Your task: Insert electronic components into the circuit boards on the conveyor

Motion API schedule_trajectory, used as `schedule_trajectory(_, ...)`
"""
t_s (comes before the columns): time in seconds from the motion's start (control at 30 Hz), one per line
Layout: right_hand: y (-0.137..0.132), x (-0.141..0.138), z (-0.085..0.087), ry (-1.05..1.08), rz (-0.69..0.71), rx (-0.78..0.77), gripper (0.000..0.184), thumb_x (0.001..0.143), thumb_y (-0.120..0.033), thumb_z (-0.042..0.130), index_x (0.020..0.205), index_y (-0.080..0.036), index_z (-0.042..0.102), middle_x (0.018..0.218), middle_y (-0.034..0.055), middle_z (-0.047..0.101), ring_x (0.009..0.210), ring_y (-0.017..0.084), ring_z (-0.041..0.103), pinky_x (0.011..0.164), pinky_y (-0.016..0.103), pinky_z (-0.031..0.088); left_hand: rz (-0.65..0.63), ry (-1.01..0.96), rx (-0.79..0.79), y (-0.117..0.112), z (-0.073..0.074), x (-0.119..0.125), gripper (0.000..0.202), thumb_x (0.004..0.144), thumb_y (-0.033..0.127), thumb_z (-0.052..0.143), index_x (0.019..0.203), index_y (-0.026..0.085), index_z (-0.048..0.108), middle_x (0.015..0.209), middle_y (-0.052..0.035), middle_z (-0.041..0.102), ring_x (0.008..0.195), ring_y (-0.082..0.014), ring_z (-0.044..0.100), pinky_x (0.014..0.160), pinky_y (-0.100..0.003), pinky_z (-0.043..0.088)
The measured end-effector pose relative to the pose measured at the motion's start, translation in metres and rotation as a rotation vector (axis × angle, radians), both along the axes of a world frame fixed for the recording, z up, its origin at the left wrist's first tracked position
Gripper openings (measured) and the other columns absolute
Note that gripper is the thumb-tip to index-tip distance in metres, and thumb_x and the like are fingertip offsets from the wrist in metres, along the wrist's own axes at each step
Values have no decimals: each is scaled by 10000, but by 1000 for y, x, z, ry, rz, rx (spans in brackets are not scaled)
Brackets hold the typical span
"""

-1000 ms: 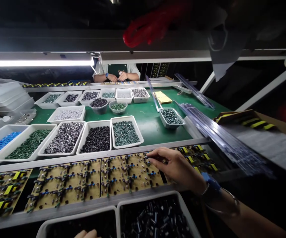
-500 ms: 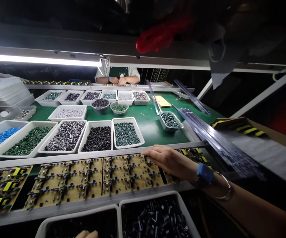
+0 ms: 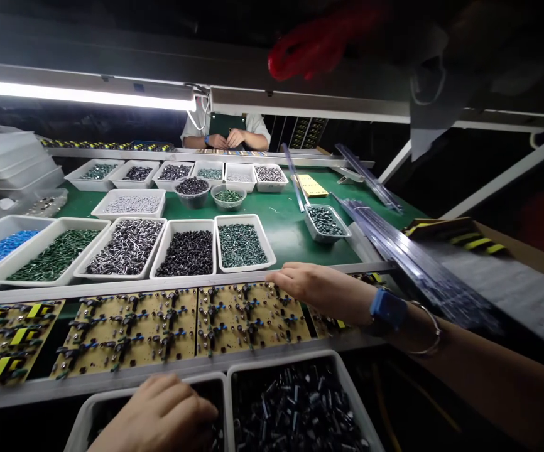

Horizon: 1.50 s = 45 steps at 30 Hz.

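Note:
My right hand (image 3: 319, 287) reaches in from the right, wearing a blue watch (image 3: 388, 306) and a bracelet. Its fingers are drawn together at the upper right part of a tan circuit board (image 3: 274, 336) filled with small components; whatever is between the fingertips is hidden. Low in the view, my left hand (image 3: 161, 408) is over a white bin (image 3: 86, 405), with its fingers curled. I cannot make out what it holds. Beside it stands a second white bin with dark cylindrical parts, apparently capacitors (image 3: 295, 402). Another populated board (image 3: 152, 353) adjoins on the left.
Metal rails (image 3: 182, 370) border the row of boards. Beyond them, white trays of small components (image 3: 241, 245) stand on the green table (image 3: 291, 242). Clear plastic tubes (image 3: 404, 257) lie at the right. A co-worker's hands (image 3: 227, 139) show across the table, under a lamp (image 3: 78, 95).
My left hand has risen farther into view over the left bin. My right hand remains at the board's upper right. The whole view has shifted slightly.

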State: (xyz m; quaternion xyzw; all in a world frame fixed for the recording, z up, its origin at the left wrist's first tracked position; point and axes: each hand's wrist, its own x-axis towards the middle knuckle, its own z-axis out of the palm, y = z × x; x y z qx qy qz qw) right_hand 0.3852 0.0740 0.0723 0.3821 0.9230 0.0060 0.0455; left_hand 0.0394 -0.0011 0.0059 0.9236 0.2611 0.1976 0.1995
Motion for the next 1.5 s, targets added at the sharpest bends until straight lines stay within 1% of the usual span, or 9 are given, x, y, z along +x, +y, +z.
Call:
schedule_trajectory(0.17, -10, -3, 1, 90, -65, 50, 356, 888, 72, 451, 1037, -178, 655, 843, 41, 658, 739, 183, 604, 661, 293, 477, 133, -129, -175, 16, 18, 12, 249, 1000, 175, 587, 1163, 339, 677, 952, 21, 763, 862, -172, 650, 797, -287, 499)
schedule_trajectory(0.33, -69, -27, -28, 256, 109, -38, 93, 994, -195, 618, 915, -203, 666, 824, 16, 682, 745, 191, 612, 620, 322, 425, 290, -225, -318, 32, 19, 25, 380, 880, 137, 761, 1171, 357, 655, 959, 74, 769, 949, -174, 677, 865, -310, 482)
schedule_trajectory(0.43, -103, -51, -49, 207, 166, -128, 288, 902, -453, 764, 913, -181, 672, 817, 15, 686, 720, 207, 598, 522, 352, 343, 273, -191, -279, 40, 23, 38, 341, 846, 143, 806, 1090, 339, 671, 927, 89, 774, 915, -180, 675, 905, -349, 421)
schedule_trajectory(0.6, -112, -64, -58, 247, 197, -210, 149, 962, -277, 693, 863, -190, 623, 814, -1, 673, 723, 173, 557, 553, 336, 348, 151, -171, -150, 59, 27, 72, 143, 885, 221, 786, 956, 335, 736, 874, 94, 773, 828, -164, 666, 920, -376, 355)
schedule_trajectory(0.73, -110, -58, -56, 296, 174, -195, 182, 965, -305, 693, 844, -211, 595, 820, -31, 672, 745, 166, 565, 583, 340, 363, 148, -123, -41, 77, 27, 103, 110, 920, 226, 748, 954, 330, 755, 874, 88, 789, 850, -170, 678, 970, -416, 308)
schedule_trajectory(0.9, -119, -52, -56, 445, 56, -210, 40, 974, -193, 612, 940, -172, 613, 968, 44, 715, 873, 191, 618, 758, 315, 440, 160, 22, 43, 95, 26, 129, 99, 948, 225, 707, 930, 310, 755, 914, 71, 801, 938, -208, 672, 1050, -490, 220)
schedule_trajectory(1.07, -128, -42, -61, 741, -133, -234, 79, 967, -184, 578, 892, -168, 599, 868, 44, 689, 747, 168, 596, 648, 276, 428, 91, 141, 71, 104, 24, 138, 120, 943, 189, 693, 917, 287, 757, 923, 51, 802, 963, -230, 666, 1066, -521, 192)
schedule_trajectory(1.2, -132, -36, -65, 930, -253, -221, 58, 970, -194, 601, 917, -170, 598, 882, 46, 696, 756, 160, 623, 687, 257, 455, 69, 152, 72, 108, 23, 140, 126, 946, 190, 690, 913, 291, 759, 928, 47, 807, 970, -232, 665, 1077, -529, 188)
schedule_trajectory(1.5, -131, -34, -69, 1034, -301, -202, 120, 962, -184, 663, 1080, -175, 649, 947, 43, 733, 845, 170, 687, 793, 256, 496, 36, 182, 156, 104, 28, 143, 171, 928, 123, 690, 912, 279, 758, 890, 39, 797, 953, -233, 660, 1099, -560, 196)
